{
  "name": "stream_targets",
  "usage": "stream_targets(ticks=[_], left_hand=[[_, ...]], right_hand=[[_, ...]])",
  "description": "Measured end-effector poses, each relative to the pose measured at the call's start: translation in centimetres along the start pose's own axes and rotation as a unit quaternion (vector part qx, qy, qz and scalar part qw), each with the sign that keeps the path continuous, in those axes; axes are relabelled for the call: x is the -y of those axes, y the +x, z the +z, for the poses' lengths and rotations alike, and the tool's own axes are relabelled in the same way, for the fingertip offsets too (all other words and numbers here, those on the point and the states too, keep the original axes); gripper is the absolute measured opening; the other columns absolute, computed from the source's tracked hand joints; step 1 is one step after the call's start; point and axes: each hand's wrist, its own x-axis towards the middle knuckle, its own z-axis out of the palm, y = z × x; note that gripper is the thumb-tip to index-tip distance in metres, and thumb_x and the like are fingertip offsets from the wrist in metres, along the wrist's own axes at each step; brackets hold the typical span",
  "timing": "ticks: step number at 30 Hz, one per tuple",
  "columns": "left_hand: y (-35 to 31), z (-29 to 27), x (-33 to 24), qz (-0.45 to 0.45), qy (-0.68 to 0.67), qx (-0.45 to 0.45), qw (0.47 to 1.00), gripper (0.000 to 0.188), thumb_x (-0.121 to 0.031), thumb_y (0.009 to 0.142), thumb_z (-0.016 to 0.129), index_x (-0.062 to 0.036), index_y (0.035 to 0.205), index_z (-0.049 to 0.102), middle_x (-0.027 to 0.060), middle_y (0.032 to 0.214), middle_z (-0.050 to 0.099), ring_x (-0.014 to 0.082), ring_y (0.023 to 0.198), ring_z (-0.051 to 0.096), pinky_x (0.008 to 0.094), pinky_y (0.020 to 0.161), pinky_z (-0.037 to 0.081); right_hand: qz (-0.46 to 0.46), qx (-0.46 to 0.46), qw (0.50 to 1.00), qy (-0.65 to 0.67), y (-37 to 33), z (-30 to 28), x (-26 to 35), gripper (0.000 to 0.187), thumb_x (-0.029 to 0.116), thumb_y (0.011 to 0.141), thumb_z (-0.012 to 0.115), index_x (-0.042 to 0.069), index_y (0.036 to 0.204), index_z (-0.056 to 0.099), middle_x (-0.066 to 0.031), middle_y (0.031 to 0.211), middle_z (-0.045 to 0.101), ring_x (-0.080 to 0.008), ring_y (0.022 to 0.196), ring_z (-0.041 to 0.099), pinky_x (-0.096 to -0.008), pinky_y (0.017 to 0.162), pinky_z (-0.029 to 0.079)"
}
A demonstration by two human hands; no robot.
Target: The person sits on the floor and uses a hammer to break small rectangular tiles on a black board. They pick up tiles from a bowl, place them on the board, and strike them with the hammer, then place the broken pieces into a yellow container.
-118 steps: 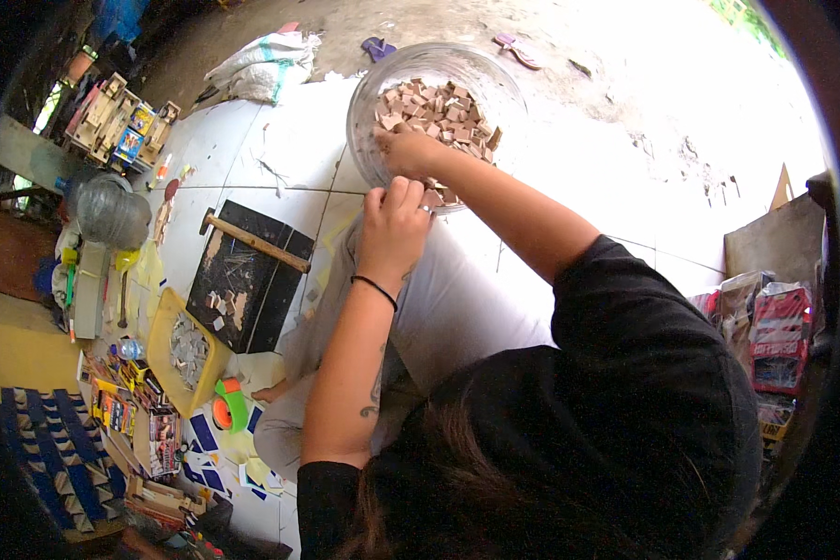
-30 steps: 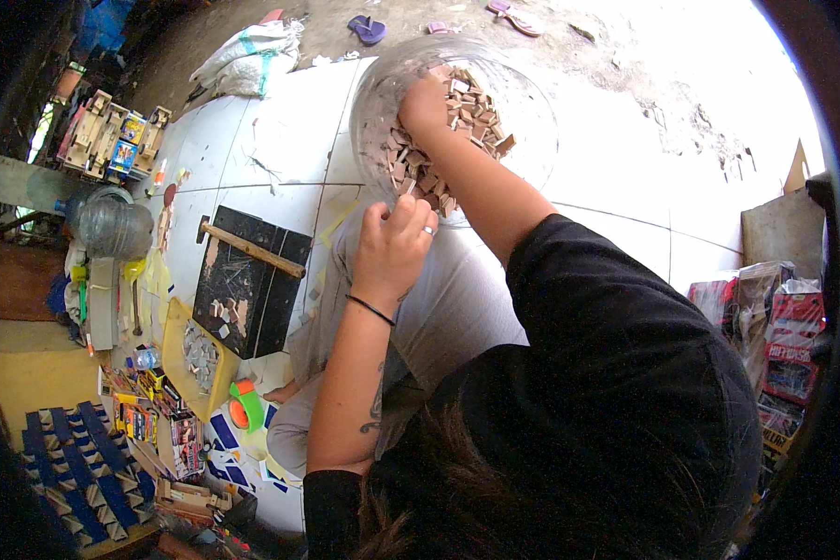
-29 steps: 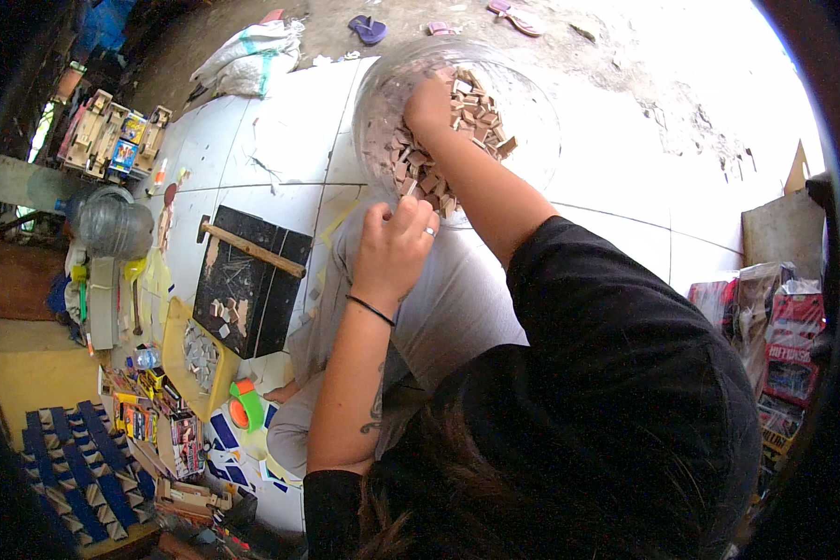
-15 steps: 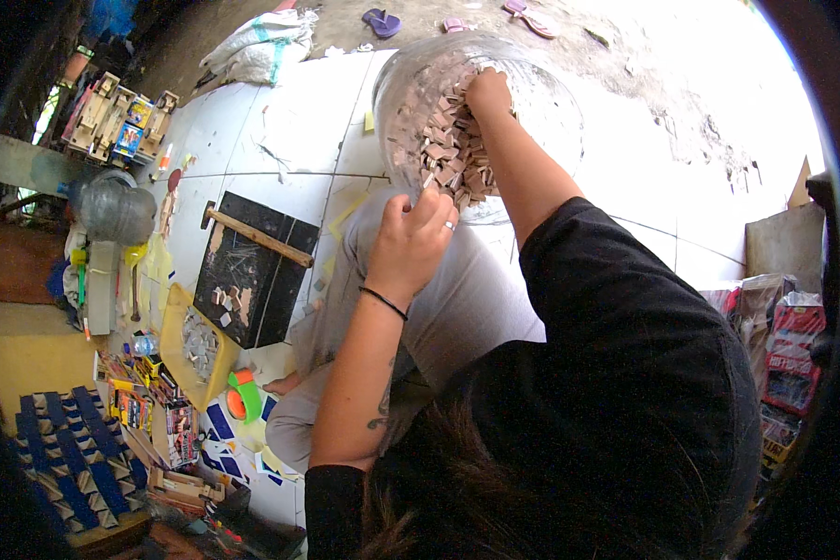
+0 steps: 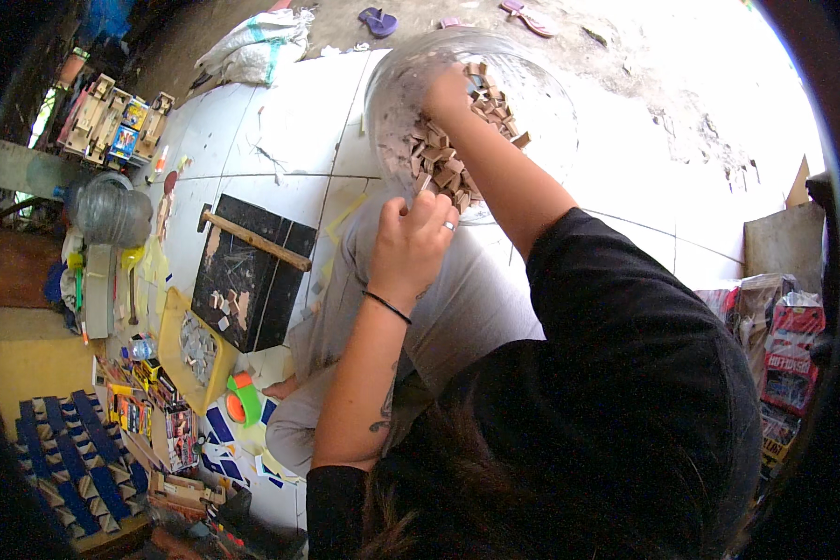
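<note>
A wide, round container of clear plastic (image 5: 549,112) stands in front of my knees, with many small flat brown pieces (image 5: 446,173) heaped in it. My left hand (image 5: 409,241) is closed on its near rim, fingers curled over the edge. Inside the container, toward its far left wall, my right hand (image 5: 446,96) reaches among the pieces. Motion smears its fingers, so what they hold is hidden. Left of my legs lies a black block (image 5: 252,271), with a wooden-handled hammer (image 5: 257,239) across it and a few small pieces on its top.
A yellow tray (image 5: 175,327) of grey pieces sits at the left, near a green and orange tape roll (image 5: 244,399). Blue slotted parts (image 5: 75,457) fill the lower left. Wooden toy trucks (image 5: 117,121) stand at the far left, sandals (image 5: 379,22) beyond the tiles, packaged goods (image 5: 784,359) at right.
My right hand has swept left inside the container, and the brown pieces have shifted, some now lying farther right. My left hand stays at the rim.
</note>
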Motion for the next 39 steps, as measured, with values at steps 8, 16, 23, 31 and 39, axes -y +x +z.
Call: stream_targets(ticks=[8, 16, 23, 31, 39], left_hand=[[-0.2, -0.3, -0.3, 0.057, 0.026, -0.01, 0.998, 0.012, -0.021, 0.078, 0.053, -0.0142, 0.085, 0.06, -0.0041, 0.094, 0.054, 0.0116, 0.103, 0.045, 0.0343, 0.082, 0.035], [-0.2, 0.3, 0.1, 0.036, -0.025, -0.017, 0.999, 0.012, -0.023, 0.077, 0.059, -0.0139, 0.085, 0.06, -0.0025, 0.092, 0.055, 0.015, 0.1, 0.048, 0.0356, 0.082, 0.036], [0.6, -0.1, 0.6, -0.02, -0.032, -0.042, 0.998, 0.013, -0.023, 0.076, 0.06, -0.013, 0.084, 0.061, -0.002, 0.091, 0.054, 0.0157, 0.098, 0.046, 0.0329, 0.082, 0.035], [0.6, -0.2, 0.6, -0.044, -0.029, -0.023, 0.998, 0.021, -0.028, 0.073, 0.067, -0.0122, 0.086, 0.061, -0.0019, 0.094, 0.055, 0.0162, 0.099, 0.048, 0.0341, 0.081, 0.036], [0.2, 0.0, 0.0, -0.036, -0.002, 0.007, 0.999, 0.017, -0.027, 0.072, 0.068, -0.0132, 0.08, 0.063, -0.0024, 0.095, 0.054, 0.0148, 0.101, 0.046, 0.0333, 0.08, 0.035]], right_hand=[[0.166, -0.054, 0.984, 0.041, -0.1, 0.1, -8.2, 0.023, 0.012, 0.08, 0.051, -0.001, 0.089, 0.067, -0.0233, 0.096, 0.063, -0.035, 0.088, 0.062, -0.0426, 0.077, 0.05], [0.116, 0.106, 0.987, -0.036, 0.5, -0.8, -5.2, 0.027, 0.021, 0.082, 0.053, 0.004, 0.099, 0.066, -0.0154, 0.102, 0.065, -0.0299, 0.096, 0.063, -0.0419, 0.082, 0.049], [-0.117, 0.241, 0.961, -0.068, -2.8, -5.7, 5.7, 0.026, 0.015, 0.08, 0.054, -0.001, 0.098, 0.064, -0.0194, 0.109, 0.062, -0.034, 0.1, 0.062, -0.0423, 0.082, 0.051], [-0.068, 0.16, 0.982, -0.075, 2.3, -8.9, 4.3, 0.02, 0.011, 0.076, 0.055, 0.0, 0.087, 0.068, -0.0224, 0.096, 0.065, -0.0343, 0.09, 0.064, -0.0422, 0.077, 0.051], [-0.07, 0.347, 0.877, -0.326, 9.7, 1.1, -7.4, 0.05, 0.048, 0.081, 0.051, 0.014, 0.116, 0.062, -0.0112, 0.122, 0.058, -0.0289, 0.112, 0.056, -0.0421, 0.093, 0.044]])
